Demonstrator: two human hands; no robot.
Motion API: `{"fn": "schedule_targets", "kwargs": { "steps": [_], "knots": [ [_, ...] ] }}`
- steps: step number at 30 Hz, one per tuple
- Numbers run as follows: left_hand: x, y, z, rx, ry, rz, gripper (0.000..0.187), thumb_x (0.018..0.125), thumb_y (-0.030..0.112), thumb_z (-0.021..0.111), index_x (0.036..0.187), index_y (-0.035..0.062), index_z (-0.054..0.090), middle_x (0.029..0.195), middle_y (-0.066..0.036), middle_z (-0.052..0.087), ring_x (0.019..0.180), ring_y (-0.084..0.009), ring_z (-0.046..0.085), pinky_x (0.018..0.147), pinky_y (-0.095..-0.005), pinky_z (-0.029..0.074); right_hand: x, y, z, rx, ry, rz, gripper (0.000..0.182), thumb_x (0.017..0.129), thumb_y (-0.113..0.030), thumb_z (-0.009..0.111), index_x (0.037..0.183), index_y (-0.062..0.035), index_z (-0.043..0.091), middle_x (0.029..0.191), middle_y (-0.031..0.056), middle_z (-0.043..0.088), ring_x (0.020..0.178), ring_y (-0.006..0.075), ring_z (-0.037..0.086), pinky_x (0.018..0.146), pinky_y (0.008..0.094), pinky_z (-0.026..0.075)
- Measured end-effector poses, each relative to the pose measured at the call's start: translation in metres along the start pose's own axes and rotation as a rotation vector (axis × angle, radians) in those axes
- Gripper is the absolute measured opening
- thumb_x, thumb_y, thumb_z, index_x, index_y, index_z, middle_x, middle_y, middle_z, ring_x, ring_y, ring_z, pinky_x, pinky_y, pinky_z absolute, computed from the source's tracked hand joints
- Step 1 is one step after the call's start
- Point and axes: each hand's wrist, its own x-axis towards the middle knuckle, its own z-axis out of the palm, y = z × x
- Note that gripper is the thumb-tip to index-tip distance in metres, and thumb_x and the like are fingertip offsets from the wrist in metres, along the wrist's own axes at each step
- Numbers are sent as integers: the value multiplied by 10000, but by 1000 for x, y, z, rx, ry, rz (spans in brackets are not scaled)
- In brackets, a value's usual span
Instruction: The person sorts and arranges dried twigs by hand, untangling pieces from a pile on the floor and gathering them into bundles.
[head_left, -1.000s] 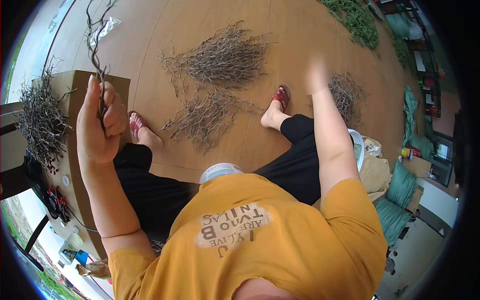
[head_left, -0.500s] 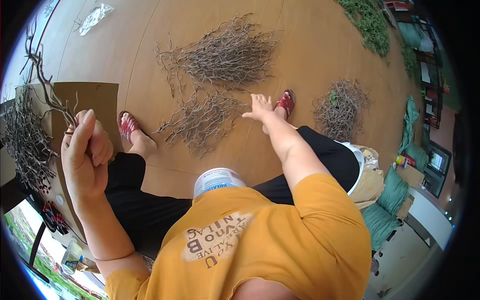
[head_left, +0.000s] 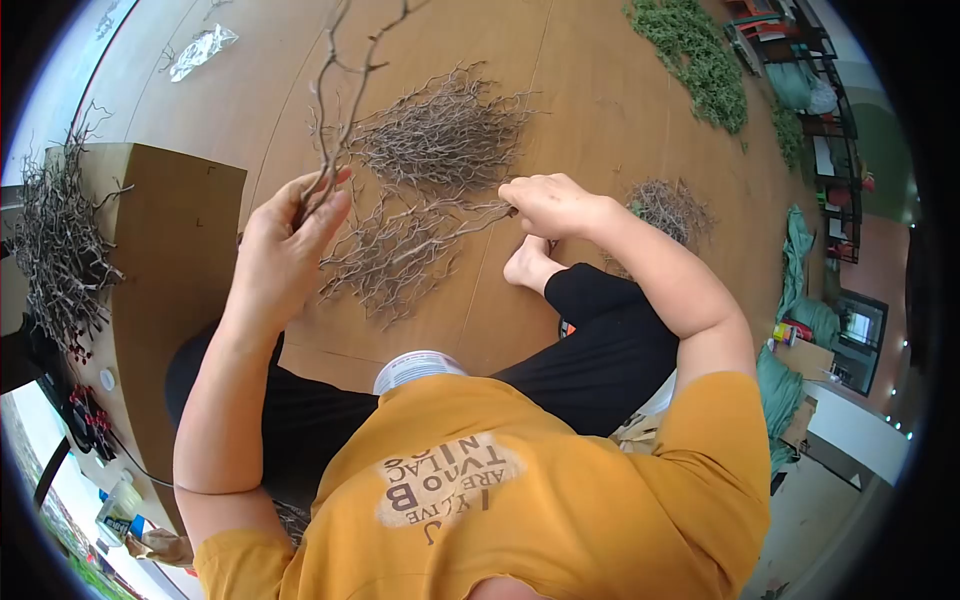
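Observation:
Upright twigs (head_left: pixel 345 105) with a few curved branches rise from my left hand (head_left: pixel 290 235), which is closed round their lower ends. My right hand (head_left: pixel 557 205) is closed on the end of a thin branch (head_left: pixel 460 228) at the edge of the nearer twig pile (head_left: pixel 385 265). The branch stretches leftward over that pile. Just beyond lies a denser pile of grey-brown twigs (head_left: pixel 440 130) on the brown floor.
A cardboard box (head_left: pixel 185 220) stands at the left with a twig bundle (head_left: pixel 60 250) on it. Another twig heap (head_left: pixel 672 212) lies at the right, green foliage (head_left: pixel 695 65) at the upper right. A white tub (head_left: pixel 418 368) sits between the legs.
My left hand has moved right with its twigs, away from the box. My right hand, open with fingers spread before, has closed on a branch end. The view has shifted slightly.

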Motion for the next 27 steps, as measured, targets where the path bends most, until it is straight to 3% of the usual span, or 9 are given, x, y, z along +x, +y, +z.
{"fn": "schedule_targets", "kwargs": {
  "steps": [3,5,11,15,17,20,22,24,27],
  "knots": [
    [1,-15,11,102,-161,30,353,936,245,564,1196,7,582,819,53,524,674,-23,439,583,-185,365,-33,-49,-38,-176,191,-112,158,724,-65,596,868,-58,531,849,98,581,841,300,589,684,410,487],
    [-4,-29,24,-173,-393,-127,419,951,276,540,1317,78,490,997,-4,572,874,-93,529,792,-233,424,-42,-75,-51,-293,353,-122,238,677,-80,633,885,-65,518,852,83,557,829,265,582,713,390,495],
    [-32,-39,55,-472,-677,-266,473,918,204,594,1294,12,381,944,-75,619,736,-102,536,638,-230,443,-42,-95,-48,-521,824,41,244,735,-88,596,971,-94,531,953,60,538,979,248,533,946,479,395],
    [-33,-44,59,-600,-473,-218,319,887,158,632,1129,-11,512,848,-62,637,633,-80,498,568,-210,389,-61,-121,-43,-364,1190,195,440,709,-68,632,1121,-92,482,1063,71,521,1082,280,469,1038,539,285],
    [-30,-47,59,-509,-399,-129,264,885,138,627,1089,-5,537,818,-45,628,607,-73,486,544,-202,374,-57,-122,-21,174,1295,169,452,770,-99,657,1168,-69,445,1083,80,522,1019,226,489,947,439,365],
    [-27,-47,61,-264,-294,-5,205,883,109,619,1047,13,545,759,-17,599,560,-65,467,504,-198,358,-32,-115,12,1133,1045,27,372,847,-234,664,1104,-42,475,1010,59,539,858,125,518,775,291,431],
    [-26,-49,64,-102,-241,74,165,881,94,612,1013,27,539,717,0,571,533,-62,455,483,-202,351,-13,-122,11,1324,898,-59,344,871,-331,658,981,-31,528,871,19,567,674,57,517,618,196,436],
    [-23,-51,65,18,-195,157,120,880,81,603,967,41,531,679,13,540,512,-61,444,467,-208,348,-9,-121,2,1456,824,16,279,893,-302,631,941,-41,545,854,17,577,680,61,531,633,204,451],
    [-16,-47,67,-343,-210,-13,96,890,106,591,916,57,513,648,21,504,496,-55,418,449,-207,325,-8,-120,0,1899,692,10,196,943,-262,548,876,-80,566,832,29,594,741,104,568,697,265,496]
  ]
}}
